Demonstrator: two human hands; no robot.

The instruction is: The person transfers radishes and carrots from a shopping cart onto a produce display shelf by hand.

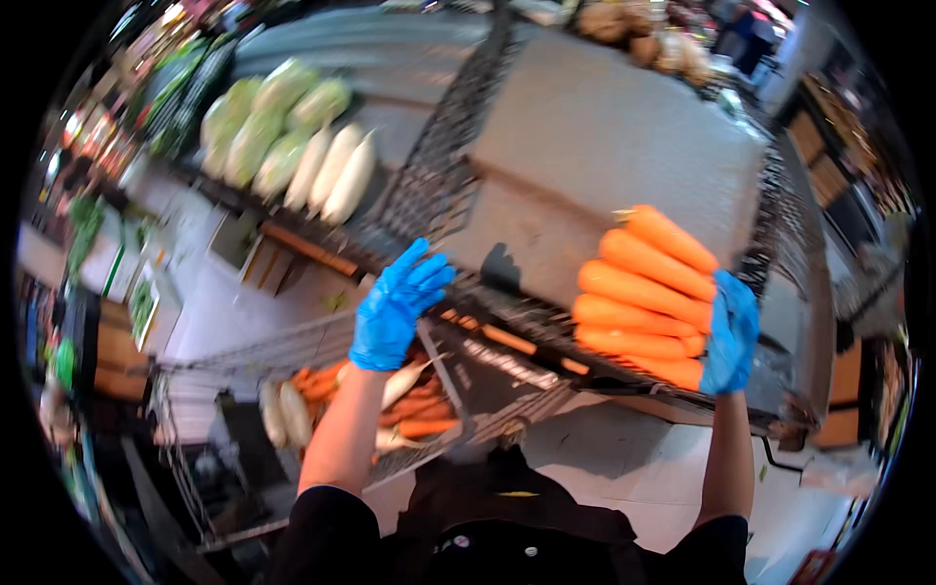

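Grey boards (624, 117) covered the shop stand in the upper half of the frame. Big orange carrots (643, 278) lay side by side on it, at the right of the frame. The right hand (731, 331), in a blue glove, touched their right ends, but whether it gripped them was hard to tell. Near the middle, the left hand (402, 304), also gloved, was empty with its fingers apart. At the lower left, a wire cart (193, 507) held smaller carrots (419, 427) and white radishes (295, 414). Far left, a white box (164, 327) held green leaves (142, 304).
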